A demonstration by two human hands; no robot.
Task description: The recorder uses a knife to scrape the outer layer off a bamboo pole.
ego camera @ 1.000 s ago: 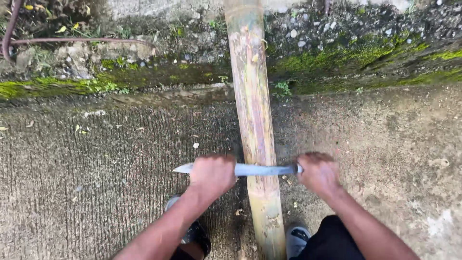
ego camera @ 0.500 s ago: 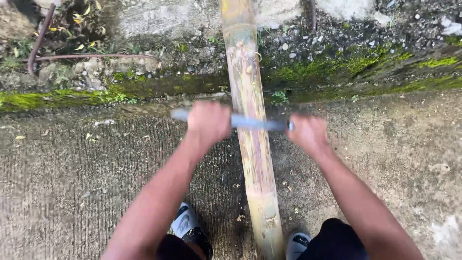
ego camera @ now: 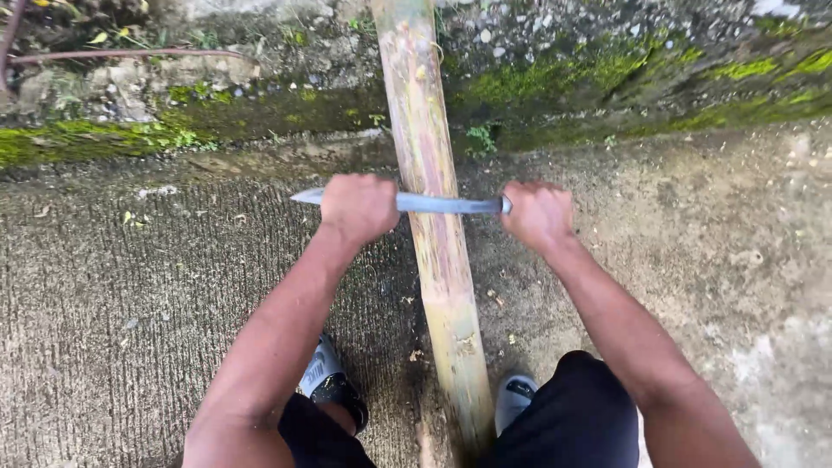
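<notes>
A long bamboo pole (ego camera: pixel 433 225) runs from between my legs up and away across the concrete. A grey knife (ego camera: pixel 438 204) lies crosswise on the pole. My left hand (ego camera: pixel 358 208) is closed around the blade near its tip, which sticks out to the left. My right hand (ego camera: pixel 537 215) is closed around the handle on the right of the pole. Both arms are stretched forward.
Rough concrete ground (ego camera: pixel 130 312) lies on both sides of the pole. A mossy stone ledge (ego camera: pixel 607 78) crosses the top of the view, with a thin reddish branch (ego camera: pixel 121 55) at upper left. My two shoes (ego camera: pixel 325 377) flank the pole's near end.
The knife and both hands slid up the pole away from me, then came back a little toward me. The camera view shifted slightly.
</notes>
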